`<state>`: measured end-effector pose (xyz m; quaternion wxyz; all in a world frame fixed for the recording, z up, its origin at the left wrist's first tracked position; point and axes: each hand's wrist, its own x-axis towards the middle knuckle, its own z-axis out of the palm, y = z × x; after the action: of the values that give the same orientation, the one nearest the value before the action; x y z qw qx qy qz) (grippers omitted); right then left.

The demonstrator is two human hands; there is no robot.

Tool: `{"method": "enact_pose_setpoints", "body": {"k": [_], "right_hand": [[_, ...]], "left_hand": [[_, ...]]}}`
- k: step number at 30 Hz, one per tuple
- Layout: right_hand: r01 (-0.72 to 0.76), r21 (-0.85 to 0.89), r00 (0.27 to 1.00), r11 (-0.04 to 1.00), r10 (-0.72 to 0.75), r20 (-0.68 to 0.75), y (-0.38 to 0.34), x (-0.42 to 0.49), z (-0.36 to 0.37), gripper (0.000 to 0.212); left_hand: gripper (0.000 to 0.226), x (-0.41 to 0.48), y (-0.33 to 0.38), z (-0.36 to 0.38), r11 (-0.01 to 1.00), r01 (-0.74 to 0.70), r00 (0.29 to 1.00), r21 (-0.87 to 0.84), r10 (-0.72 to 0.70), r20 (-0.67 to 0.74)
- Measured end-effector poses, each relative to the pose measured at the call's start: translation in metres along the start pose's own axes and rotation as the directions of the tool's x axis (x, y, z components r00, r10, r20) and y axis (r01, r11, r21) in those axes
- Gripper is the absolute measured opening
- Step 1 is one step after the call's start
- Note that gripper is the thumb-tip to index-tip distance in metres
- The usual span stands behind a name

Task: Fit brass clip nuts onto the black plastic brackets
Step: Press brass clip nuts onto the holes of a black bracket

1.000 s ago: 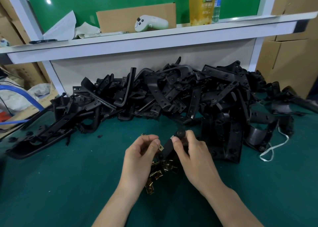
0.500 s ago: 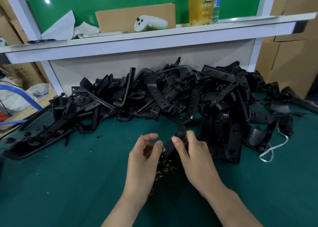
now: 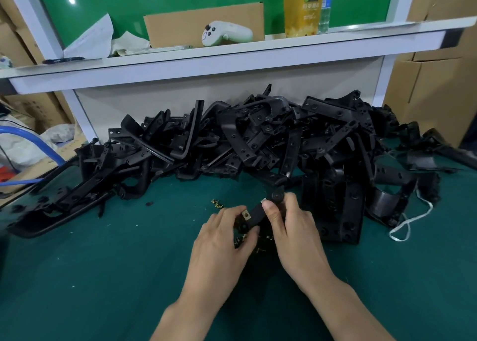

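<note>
Nearest, the left hand (image 3: 222,240) pinches a brass clip nut (image 3: 246,214) against the bracket (image 3: 258,213) edge; the right hand (image 3: 294,232) grips its upper end. The nut looks tiny, springy, slippery — hold its flat faces. The bracket seems light and stiff — the bracket pile (image 3: 258,139) lies beyond.

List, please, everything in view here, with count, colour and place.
mat: one, dark green, covers bench
bracket pile: many, black, back of mat
held bracket: one, black, gripped at both ends
clip nut: one, brass, at held bracket's edge
loose clip nuts: several, brass, on mat beside held bracket
cord: one, white, right of pile
shelf: one, white, above pile
controller: one, white, on shelf
drink cup: one, yellow, on shelf
left hand: one, fingers grip held bracket's near end
right hand: one, fingers grip its far end
</note>
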<state>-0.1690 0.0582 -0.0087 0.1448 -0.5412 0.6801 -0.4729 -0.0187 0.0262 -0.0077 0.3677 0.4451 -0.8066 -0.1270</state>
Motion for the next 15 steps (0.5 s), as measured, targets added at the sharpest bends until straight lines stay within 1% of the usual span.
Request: {"method": "enact_pose_setpoints", "body": {"k": [6, 10, 15], "right_hand": [[-0.004, 0.012, 1.0, 1.0, 0.004, 0.001, -0.0003, 0.0004, 0.0001, 0.049], [0.007, 0.009, 1.0, 1.0, -0.007, 0.012, 0.0, 0.0004, 0.0002, 0.05], [0.007, 0.003, 1.0, 1.0, -0.007, 0.006, 0.0009, 0.0002, 0.0005, 0.049]], "left_hand": [[0.027, -0.0019, 0.0015, 0.0022, 0.998, -0.048, 0.996, 0.029, 0.05, -0.074], [0.02, -0.0025, -0.0002, 0.0025, 0.997, -0.078, 0.994, 0.012, 0.079, -0.08], [0.019, -0.0026, -0.0008, 0.0015, 0.996, -0.091, 0.993, 0.002, 0.09, -0.082]]}}
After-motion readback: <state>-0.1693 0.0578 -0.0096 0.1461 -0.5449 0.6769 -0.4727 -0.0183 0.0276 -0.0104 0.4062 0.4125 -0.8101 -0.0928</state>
